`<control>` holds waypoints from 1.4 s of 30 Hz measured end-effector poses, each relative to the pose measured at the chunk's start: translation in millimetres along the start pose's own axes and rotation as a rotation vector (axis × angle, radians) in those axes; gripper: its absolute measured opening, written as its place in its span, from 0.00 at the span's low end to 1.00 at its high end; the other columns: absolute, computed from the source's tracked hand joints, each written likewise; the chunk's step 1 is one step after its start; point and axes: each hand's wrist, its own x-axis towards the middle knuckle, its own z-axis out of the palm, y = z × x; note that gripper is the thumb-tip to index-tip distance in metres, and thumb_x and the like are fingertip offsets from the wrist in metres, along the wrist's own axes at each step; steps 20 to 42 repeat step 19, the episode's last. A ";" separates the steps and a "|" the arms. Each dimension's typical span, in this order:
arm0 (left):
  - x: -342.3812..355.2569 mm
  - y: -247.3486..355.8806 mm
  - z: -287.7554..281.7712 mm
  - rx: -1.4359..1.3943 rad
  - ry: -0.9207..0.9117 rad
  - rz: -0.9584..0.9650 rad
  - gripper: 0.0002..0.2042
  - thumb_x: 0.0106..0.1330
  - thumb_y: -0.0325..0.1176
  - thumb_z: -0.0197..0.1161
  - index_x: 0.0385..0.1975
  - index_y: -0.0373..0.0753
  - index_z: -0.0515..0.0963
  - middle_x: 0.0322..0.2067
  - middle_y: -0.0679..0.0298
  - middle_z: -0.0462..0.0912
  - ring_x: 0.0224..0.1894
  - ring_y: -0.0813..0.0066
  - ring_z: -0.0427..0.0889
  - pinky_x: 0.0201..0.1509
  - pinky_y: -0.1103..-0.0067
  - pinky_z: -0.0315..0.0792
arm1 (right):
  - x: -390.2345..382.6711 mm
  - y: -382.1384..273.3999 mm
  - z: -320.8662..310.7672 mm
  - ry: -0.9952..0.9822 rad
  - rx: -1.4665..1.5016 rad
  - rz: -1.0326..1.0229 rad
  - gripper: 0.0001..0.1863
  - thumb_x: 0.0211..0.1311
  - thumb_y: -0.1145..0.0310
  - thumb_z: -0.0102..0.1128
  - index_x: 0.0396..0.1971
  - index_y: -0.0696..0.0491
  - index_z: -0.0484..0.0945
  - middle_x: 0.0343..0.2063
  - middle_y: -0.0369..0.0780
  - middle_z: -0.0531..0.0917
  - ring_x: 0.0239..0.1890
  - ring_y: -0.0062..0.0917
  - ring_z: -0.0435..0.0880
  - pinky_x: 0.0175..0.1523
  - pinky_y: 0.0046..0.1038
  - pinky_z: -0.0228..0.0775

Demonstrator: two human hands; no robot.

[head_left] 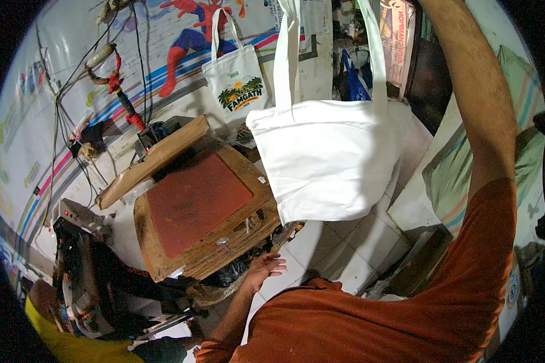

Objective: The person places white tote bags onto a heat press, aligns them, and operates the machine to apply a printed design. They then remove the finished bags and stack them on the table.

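Note:
A plain white tote bag (330, 160) hangs in front of me, its two long handles running up past the top edge of the picture. My right arm is raised along the right side; its hand is beyond the top edge, so what it holds or touches does not show. Low in the middle, my left hand (263, 270) has its fingers stretched out and holds nothing. It is nearest to the front corner of a wooden work board with a reddish-brown pad (197, 202), and sits apart from the bag.
A printed tote bag (235, 81) hangs at the back wall. A slanted brown panel (154, 160) stands behind the pad, with cables on the wall. At lower left are dark equipment (94, 284) and a person in yellow (72, 336). A striped cloth (451, 193) lies right.

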 end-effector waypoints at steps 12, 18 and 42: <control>20.9 58.3 33.8 -0.655 0.375 0.399 0.20 0.70 0.32 0.66 0.59 0.34 0.73 0.50 0.58 0.83 0.51 0.69 0.82 0.56 0.71 0.77 | -17.3 -4.9 -15.2 0.316 -0.051 -0.092 0.25 0.65 0.71 0.63 0.60 0.62 0.72 0.35 0.41 0.85 0.29 0.17 0.81 0.30 0.19 0.76; -67.3 152.9 -13.2 -0.346 0.837 1.006 0.11 0.75 0.36 0.61 0.47 0.34 0.81 0.40 0.65 0.85 0.42 0.80 0.81 0.45 0.80 0.75 | -118.3 33.3 -26.5 0.835 -1.688 -0.013 0.38 0.60 0.42 0.69 0.62 0.53 0.73 0.66 0.50 0.71 0.66 0.47 0.69 0.62 0.55 0.65; -81.8 169.9 -15.3 -0.130 0.964 0.968 0.11 0.75 0.35 0.60 0.46 0.33 0.81 0.39 0.67 0.84 0.39 0.83 0.79 0.42 0.83 0.73 | -108.3 36.1 -28.4 0.813 -1.682 -0.039 0.38 0.60 0.42 0.69 0.62 0.53 0.73 0.66 0.50 0.71 0.66 0.47 0.69 0.62 0.55 0.65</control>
